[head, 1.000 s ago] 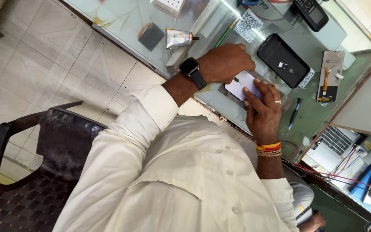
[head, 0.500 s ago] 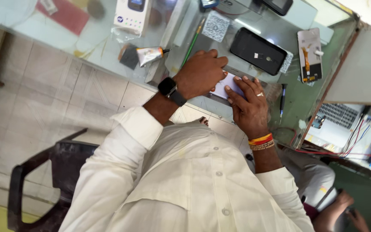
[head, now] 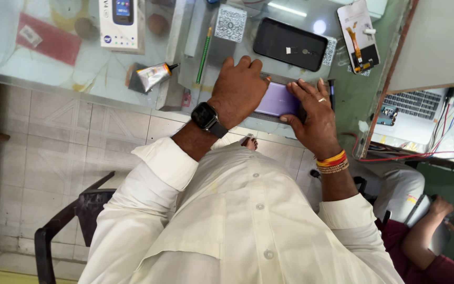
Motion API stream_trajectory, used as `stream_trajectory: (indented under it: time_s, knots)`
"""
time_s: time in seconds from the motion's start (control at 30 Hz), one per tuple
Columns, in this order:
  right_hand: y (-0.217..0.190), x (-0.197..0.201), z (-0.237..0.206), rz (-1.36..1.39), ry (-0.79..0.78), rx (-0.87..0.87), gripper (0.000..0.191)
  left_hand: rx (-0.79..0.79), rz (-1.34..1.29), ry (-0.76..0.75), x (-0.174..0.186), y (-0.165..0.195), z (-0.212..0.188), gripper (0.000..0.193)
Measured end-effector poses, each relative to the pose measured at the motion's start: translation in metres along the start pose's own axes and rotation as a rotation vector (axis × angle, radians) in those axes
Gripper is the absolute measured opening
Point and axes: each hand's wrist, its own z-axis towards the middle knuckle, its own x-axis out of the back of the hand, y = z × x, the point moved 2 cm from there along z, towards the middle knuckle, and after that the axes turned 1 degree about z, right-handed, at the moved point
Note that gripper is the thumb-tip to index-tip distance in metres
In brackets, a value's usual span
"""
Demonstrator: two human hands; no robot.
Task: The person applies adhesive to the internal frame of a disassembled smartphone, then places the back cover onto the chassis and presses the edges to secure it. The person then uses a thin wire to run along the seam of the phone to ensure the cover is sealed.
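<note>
Fingers of both hands close on a lilac phone (head: 277,99) that lies flat near the edge of a glass counter (head: 80,68). The left hand (head: 239,90), with a dark watch (head: 206,117) at its wrist, presses down over the phone's left end, knuckles curled over it. The right hand (head: 313,113) clasps the right end, thumb against the near edge and fingertips along the far one. The phone's long axis runs from one hand to the other, so each hand has one short end and neither is nearer. Just beyond the fingertips a black phone (head: 290,44) lies face down. A green pencil (head: 203,55) and a crumpled glue tube (head: 151,77) lie farther to the left.
</note>
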Motion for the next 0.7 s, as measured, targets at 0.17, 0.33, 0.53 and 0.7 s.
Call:
stream_trajectory:
  time_s: [0.17, 0.33, 0.53, 0.7]
  knots:
    - [0.016, 0.014, -0.019, 0.022, 0.014, -0.041, 0.061, -0.038, -0.025, 0.036, 0.006, 0.002, 0.003, 0.023]
    - [0.024, 0.015, -0.024, 0.033, 0.018, -0.017, 0.071, -0.033, -0.053, -0.051, 0.004, 0.004, 0.009, 0.031]
    - [0.027, 0.016, -0.023, 0.022, 0.016, -0.014, 0.069, -0.037, -0.030, -0.084, 0.003, 0.008, 0.010, 0.037]
    - [0.026, 0.017, -0.023, -0.011, -0.005, 0.007, 0.061, -0.044, -0.045, -0.037, 0.001, 0.006, 0.007, 0.038]
